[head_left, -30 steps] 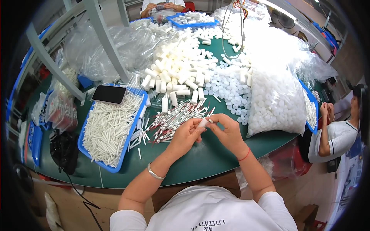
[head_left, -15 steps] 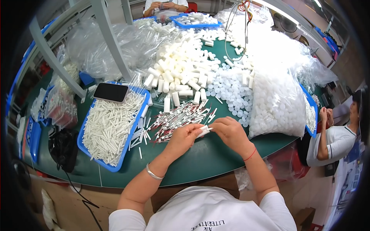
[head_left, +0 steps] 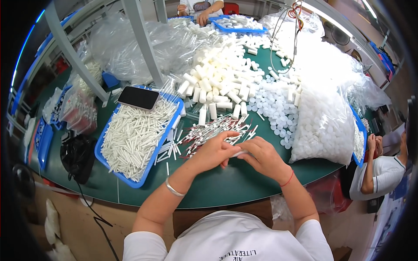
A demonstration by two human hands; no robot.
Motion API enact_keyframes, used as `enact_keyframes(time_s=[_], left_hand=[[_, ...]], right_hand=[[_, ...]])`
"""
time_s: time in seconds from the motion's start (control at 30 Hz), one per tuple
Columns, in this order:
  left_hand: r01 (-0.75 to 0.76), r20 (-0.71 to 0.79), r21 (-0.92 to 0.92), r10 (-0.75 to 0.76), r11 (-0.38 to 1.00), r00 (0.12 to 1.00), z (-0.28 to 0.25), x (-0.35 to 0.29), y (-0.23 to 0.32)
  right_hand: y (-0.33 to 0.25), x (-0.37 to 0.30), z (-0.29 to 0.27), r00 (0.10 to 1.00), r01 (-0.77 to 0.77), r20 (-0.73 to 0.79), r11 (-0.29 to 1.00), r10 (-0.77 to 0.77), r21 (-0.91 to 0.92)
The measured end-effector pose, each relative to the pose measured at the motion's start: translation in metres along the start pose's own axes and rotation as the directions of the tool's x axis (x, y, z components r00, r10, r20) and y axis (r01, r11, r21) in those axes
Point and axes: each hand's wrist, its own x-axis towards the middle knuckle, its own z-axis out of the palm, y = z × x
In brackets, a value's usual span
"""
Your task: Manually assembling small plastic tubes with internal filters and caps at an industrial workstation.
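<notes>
My hands meet over the near part of the green table, in front of the heap of thin white sticks with red ends (head_left: pixel 213 135). A small white cylinder (head_left: pixel 241 153) shows between them, mostly covered by fingers. My left hand (head_left: pixel 216 151) closes on its left end, with the index finger raised and stretched forward. On the other end, the thumb and fingers of my right hand (head_left: pixel 262 157) are pinched. Left of my hands is a blue tray (head_left: pixel 143 179) of short white sticks (head_left: pixel 135 139), with a black-screened phone (head_left: pixel 138 98) lying across its far edge.
Thick white cylinders (head_left: pixel 211 82) are piled beyond my hands, beside translucent round caps (head_left: pixel 272 108). A bulging clear bag (head_left: pixel 322 130) stands at right, and a black bag (head_left: pixel 76 156) at far left. Grey posts (head_left: pixel 146 43) rise from the table. Other people sit across and at right.
My left index finger has lifted off and stretched out. The white cylinder, plainly visible before, is now mostly covered by my fingers. The whole view has shifted slightly.
</notes>
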Motion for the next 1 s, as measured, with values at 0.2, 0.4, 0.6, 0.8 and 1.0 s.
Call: enact_keyframes(time_s=[0.2,0.4,0.6,0.8,1.0], left_hand=[[-0.087,-0.159,0.94,0.652,0.329,0.741,-0.084,0.025,-0.013],[-0.051,-0.048,0.986,0.575,0.156,0.817,-0.116,0.042,-0.036],[-0.06,-0.158,0.937,0.57,0.345,0.806,-0.106,0.028,-0.017],[-0.384,-0.052,0.459,0.456,0.801,0.889,-0.042,-0.003,-0.001],[-0.357,-0.069,0.09,0.363,0.93,0.929,-0.011,-0.019,-0.014]], right_hand=[[0.008,-0.003,0.006,0.986,-0.094,-0.132,0.994,0.1,0.054],[0.008,-0.008,0.008,0.971,-0.157,-0.167,0.982,0.173,0.105],[0.008,-0.012,0.009,0.949,-0.222,-0.202,0.969,0.24,0.108],[-0.001,0.001,0.01,0.866,-0.32,-0.273,0.883,0.419,0.343],[-0.019,0.007,0.005,0.906,-0.229,-0.273,0.918,0.323,0.325]])
